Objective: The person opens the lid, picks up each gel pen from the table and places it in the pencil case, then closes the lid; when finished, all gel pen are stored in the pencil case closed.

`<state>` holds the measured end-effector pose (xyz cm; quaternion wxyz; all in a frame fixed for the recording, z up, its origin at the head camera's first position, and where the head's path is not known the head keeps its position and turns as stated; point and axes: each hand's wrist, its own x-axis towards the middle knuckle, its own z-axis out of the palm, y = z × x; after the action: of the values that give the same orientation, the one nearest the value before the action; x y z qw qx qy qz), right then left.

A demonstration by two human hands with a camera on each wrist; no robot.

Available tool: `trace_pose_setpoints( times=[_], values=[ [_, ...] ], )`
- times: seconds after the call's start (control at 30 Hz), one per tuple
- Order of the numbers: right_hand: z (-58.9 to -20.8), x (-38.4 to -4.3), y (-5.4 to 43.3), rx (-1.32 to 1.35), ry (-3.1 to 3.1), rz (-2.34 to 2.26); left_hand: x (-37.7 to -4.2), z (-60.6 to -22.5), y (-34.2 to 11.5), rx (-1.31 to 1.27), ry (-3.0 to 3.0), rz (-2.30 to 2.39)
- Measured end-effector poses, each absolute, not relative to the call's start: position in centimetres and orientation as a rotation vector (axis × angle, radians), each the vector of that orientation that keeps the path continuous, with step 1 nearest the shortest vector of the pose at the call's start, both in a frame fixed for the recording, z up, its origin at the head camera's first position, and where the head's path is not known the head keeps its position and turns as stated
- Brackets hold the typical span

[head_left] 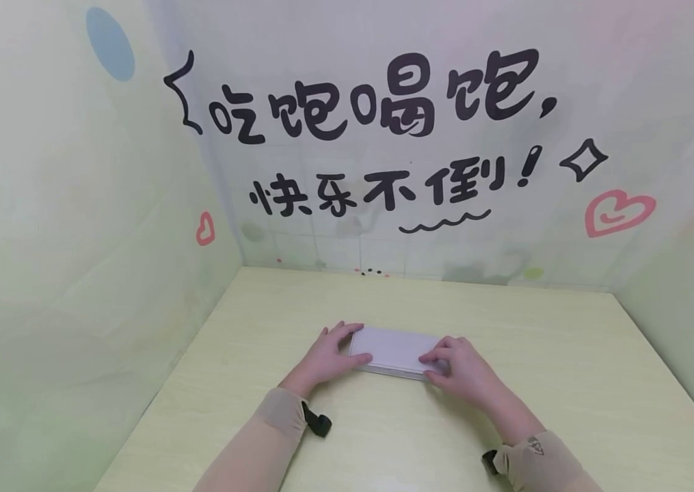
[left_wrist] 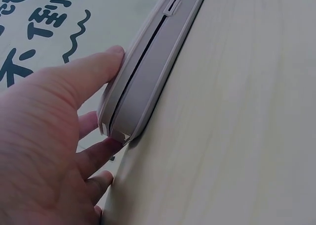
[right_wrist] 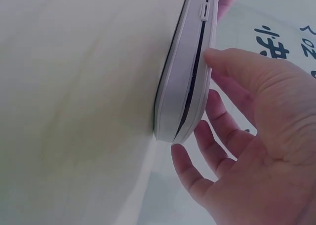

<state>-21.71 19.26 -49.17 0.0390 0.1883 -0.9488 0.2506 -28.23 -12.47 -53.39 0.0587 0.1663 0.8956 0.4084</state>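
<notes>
A flat, pale lavender hard case (head_left: 392, 347) with rounded ends lies on the table, its long side towards me. Around its left end my left hand (head_left: 327, 357) holds it, thumb on the lid near the front edge and fingers at the end and far side. At the right end, my right hand (head_left: 466, 372) grips the lid, thumb against its front edge and a finger on top. A thin dark gap runs between lid and base along the front, seen in both wrist views. Midway along that side sits a small clasp (right_wrist: 204, 11). The contents are hidden.
The pale wood-grain table (head_left: 248, 321) meets a printed back wall (head_left: 334, 253) with large black lettering. Light side walls (head_left: 76, 239) enclose it at left and right. Dark wrist straps (head_left: 318, 422) sit at both sleeve cuffs.
</notes>
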Motion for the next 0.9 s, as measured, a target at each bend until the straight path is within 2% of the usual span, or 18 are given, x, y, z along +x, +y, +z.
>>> trace_pose_setpoints(
  times=[0.9],
  values=[
    [-49.63, -21.94, 18.92, 0.660, -2.857, 0.600, -28.20, -53.35, -12.78, 0.513, 2.732, 1.224]
  ],
)
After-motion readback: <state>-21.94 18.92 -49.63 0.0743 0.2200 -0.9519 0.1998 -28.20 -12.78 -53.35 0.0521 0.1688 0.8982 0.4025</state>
